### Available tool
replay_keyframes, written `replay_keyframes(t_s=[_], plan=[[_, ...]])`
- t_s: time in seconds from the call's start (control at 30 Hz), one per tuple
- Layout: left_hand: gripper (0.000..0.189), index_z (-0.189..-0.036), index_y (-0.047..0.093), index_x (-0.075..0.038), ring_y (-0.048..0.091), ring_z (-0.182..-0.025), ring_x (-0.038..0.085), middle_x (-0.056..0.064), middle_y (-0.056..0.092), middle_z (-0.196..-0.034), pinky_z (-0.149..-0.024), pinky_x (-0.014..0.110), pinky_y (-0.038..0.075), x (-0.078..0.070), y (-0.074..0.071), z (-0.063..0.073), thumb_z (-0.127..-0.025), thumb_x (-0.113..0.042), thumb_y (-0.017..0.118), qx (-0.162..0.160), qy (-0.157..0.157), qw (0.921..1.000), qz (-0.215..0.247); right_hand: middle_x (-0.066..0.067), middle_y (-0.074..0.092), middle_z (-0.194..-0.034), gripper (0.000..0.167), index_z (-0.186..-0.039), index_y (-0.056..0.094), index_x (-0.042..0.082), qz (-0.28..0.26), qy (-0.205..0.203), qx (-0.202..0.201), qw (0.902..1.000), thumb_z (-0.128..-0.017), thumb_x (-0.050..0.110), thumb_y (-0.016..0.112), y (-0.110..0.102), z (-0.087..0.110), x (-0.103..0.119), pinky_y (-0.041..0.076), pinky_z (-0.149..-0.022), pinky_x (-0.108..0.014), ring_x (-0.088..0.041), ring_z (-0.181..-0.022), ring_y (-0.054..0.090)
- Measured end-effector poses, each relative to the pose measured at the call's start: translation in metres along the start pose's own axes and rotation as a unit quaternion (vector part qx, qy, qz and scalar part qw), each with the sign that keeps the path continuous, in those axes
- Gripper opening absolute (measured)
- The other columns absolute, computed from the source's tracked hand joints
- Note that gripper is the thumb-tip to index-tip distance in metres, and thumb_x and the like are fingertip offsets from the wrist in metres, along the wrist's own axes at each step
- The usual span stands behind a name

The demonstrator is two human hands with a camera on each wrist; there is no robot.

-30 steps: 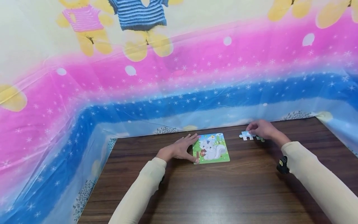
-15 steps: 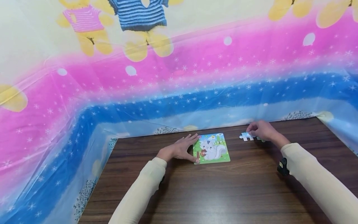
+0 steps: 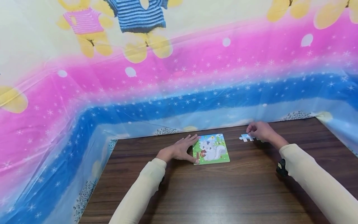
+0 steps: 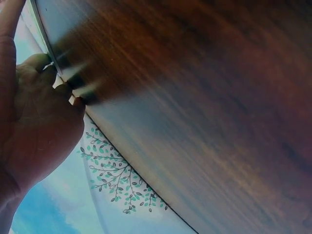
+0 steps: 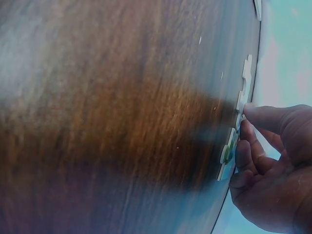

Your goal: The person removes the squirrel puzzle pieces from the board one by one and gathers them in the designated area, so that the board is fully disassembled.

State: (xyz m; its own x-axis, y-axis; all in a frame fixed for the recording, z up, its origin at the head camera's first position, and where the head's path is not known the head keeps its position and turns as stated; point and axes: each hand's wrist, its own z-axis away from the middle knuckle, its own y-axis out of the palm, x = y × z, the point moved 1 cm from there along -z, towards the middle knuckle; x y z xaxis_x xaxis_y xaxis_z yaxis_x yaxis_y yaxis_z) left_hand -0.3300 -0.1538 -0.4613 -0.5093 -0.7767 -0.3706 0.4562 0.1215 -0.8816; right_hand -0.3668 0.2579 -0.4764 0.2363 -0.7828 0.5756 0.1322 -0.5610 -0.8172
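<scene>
so closest in were two cream fabric sleeves reaching over the dark brown wood-grain worktop, with a little black device at the right wrist. a bit further out, the left hand was spread wide, thumb and fingers touching the left side of a flat square picture board. no long axis on that one, and the left hand was clearly the nearer of the two.

the bit that mattered: the light blue and white cardboard-looking puzzle pieces sat on the worktop to the right of the board, slightly further back, with bare wood between. they made a short strip with its long axis running roughly sideways, left end poking toward the board. the right hand was right over the other end, fingers drawn in narrow, and it looked like a thumb-and-finger pinch on the strip.

looks-wise, the pieces had knobbly interlocking edges and went green toward the right end, though the hand hid much of that. the board showed a pale grey squirrel-ish animal with a brown nut, on green.

behind it all hung a blue and pink printed cloth.
</scene>
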Motion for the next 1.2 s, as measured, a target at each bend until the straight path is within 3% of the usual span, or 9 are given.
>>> replay_keyframes(t_s=[0.63,0.8,0.93,1.2], plan=[[0.112,-0.172,0.007,-0.028,-0.006,-0.168,0.024,-0.005,-0.001,-0.181,-0.137,0.052,0.002,0.004,0.002,-0.001,-0.091,-0.06,0.077,-0.004,0.004,1.0,0.007,-0.011,0.068,-0.091,0.009,-0.097,0.07,0.004,-0.002,0.016,-0.004,0.9999,-0.097,0.005,0.061,0.002,-0.003,-0.001,0.047,-0.061,-0.033,-0.021,-0.072,0.058],[0.112,-0.172,0.007,-0.028,-0.007,-0.168,0.023,-0.005,-0.002,-0.181,-0.137,0.052,0.001,0.004,0.001,-0.001,-0.091,-0.059,0.077,-0.006,0.005,0.9999,0.009,-0.022,0.069,-0.108,0.018,-0.115,0.063,0.0,-0.006,0.026,-0.028,0.9993,-0.104,0.014,0.059,0.002,-0.004,0.002,0.05,-0.064,-0.035,-0.028,-0.082,0.063],[0.112,-0.172,0.007,-0.028,-0.007,-0.168,0.023,-0.006,-0.001,-0.181,-0.137,0.052,0.002,0.004,0.001,0.0,-0.091,-0.059,0.077,-0.007,0.005,0.9999,0.01,-0.028,0.065,-0.12,0.029,-0.129,0.056,0.0,-0.022,0.032,-0.058,0.9976,-0.108,0.021,0.054,0.005,-0.009,0.01,0.053,-0.069,-0.041,-0.034,-0.092,0.066],[0.113,-0.173,0.008,-0.029,-0.006,-0.168,0.022,-0.007,-0.001,-0.181,-0.137,0.053,0.003,0.006,0.003,-0.001,-0.09,-0.06,0.078,-0.01,0.003,0.9999,0.014,-0.023,0.067,-0.124,0.026,-0.125,0.067,0.002,-0.02,-0.028,-0.047,0.9983,-0.109,0.02,0.057,0.035,-0.019,0.056,0.054,-0.092,-0.056,-0.037,-0.108,0.065]])
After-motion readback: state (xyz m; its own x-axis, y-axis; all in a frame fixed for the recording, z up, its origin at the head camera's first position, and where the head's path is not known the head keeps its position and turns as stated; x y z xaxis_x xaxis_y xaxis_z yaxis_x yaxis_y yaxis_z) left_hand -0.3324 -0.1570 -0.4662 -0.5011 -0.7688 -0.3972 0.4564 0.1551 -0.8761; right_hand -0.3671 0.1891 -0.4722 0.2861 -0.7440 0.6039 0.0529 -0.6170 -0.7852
